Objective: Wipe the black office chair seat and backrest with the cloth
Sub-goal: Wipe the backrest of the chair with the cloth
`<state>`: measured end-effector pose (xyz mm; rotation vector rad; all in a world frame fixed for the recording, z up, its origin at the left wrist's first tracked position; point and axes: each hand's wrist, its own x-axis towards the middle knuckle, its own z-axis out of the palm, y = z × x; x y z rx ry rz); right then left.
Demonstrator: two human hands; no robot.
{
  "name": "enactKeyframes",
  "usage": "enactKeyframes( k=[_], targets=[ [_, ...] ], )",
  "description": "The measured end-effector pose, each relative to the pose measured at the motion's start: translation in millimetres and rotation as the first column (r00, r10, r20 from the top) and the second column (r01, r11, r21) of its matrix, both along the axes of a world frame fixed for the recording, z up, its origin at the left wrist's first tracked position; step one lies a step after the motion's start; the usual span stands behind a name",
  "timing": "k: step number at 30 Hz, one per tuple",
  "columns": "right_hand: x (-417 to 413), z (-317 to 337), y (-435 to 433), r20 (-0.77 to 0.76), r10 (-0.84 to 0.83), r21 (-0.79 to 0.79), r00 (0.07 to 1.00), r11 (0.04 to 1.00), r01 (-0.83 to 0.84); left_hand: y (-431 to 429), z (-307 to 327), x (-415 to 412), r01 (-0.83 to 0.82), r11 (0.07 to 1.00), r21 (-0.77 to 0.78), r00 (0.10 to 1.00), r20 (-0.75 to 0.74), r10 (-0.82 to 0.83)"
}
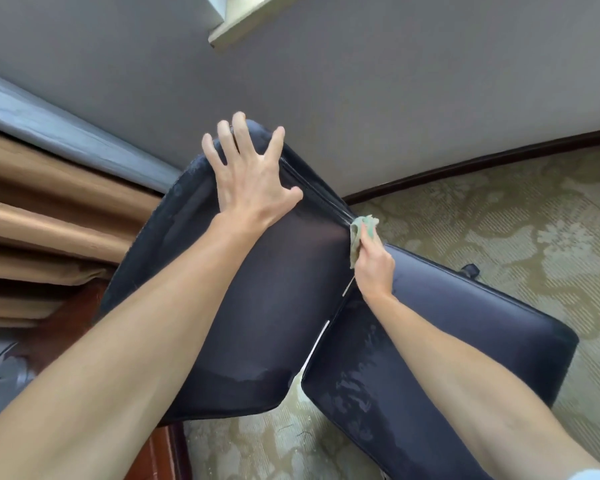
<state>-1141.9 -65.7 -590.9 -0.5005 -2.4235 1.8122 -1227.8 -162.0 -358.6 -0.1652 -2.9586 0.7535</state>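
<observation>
The black office chair fills the middle of the tilted head view. Its backrest point(257, 306) is the left panel and its seat point(447, 341) the right one, with wet streaks on both. My left hand point(248, 178) lies flat on the top of the backrest, fingers spread, holding nothing. My right hand point(373, 268) is closed on a pale green cloth point(362, 233). The cloth presses into the crease where backrest and seat meet, at its far end.
A grey wall point(361, 98) stands behind the chair, with a dark baseboard point(465, 168) along the patterned beige carpet point(516, 220). Tan curtains point(32, 220) hang at the left. Dark wooden furniture point(153, 455) sits at the lower left.
</observation>
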Motion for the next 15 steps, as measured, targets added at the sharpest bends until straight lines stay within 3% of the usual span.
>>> enactKeyframes(
  k=[3,6,12,15],
  targets=[
    [-12.3,17.3,-11.7,-0.098,-0.095,-0.076,0.991,0.993,0.088,1.9,-5.1,-3.8,0.08,0.996,-0.035,0.996,-0.023,-0.081],
    [-33.3,41.6,-29.2,-0.209,-0.167,-0.172,0.964,0.976,0.132,8.1,-14.9,-7.3,0.228,0.962,-0.152,0.972,0.087,-0.217],
    [-39.7,52.6,-34.8,-0.336,-0.131,-0.135,0.933,0.987,0.09,26.9,-23.6,-10.4,0.213,0.963,-0.166,0.969,0.161,-0.187],
    [-34.0,34.2,-30.9,-0.321,-0.096,-0.111,0.942,0.992,0.063,26.0,-24.7,-11.4,0.214,0.961,-0.175,0.97,0.152,-0.189]
  ],
)
